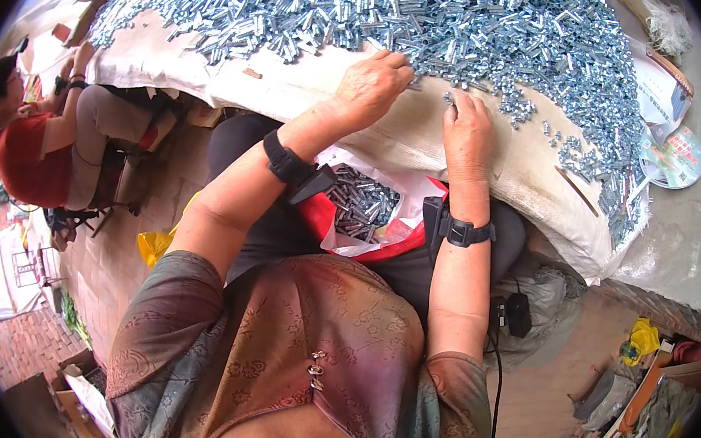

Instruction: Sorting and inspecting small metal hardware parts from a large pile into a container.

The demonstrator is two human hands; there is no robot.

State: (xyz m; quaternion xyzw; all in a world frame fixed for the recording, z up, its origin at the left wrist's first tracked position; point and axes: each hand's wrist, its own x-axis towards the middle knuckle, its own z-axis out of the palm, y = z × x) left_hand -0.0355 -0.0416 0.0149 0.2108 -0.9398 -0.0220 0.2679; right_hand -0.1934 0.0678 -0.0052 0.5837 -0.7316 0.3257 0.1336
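Note:
A wide heap of small shiny metal pieces (pixel 319 8), some long and tubular and others short and nut-like, covers a pale cloth-topped table (pixel 288 77). At the heap's near edge my left hand (pixel 370 87) has its fingers curled together; a slim metal tube (pixel 415 83) shows at the fingertips. My right hand (pixel 469 133) rests over the cloth just to the right, thumb and fingers pinched on a small metal piece (pixel 449 100). Between my knees, below both hands, a red and white bag (pixel 404 224) stands open with many darker metal tubes (pixel 360 199) inside.
Another person in a red top (pixel 35 150) sits at the table's left side. A round fan (pixel 673 155) and papers (pixel 657 91) lie at the right. A thin stick (pixel 576 192) rests on the cloth. A black device with a cable (pixel 516 314) hangs beside my right arm.

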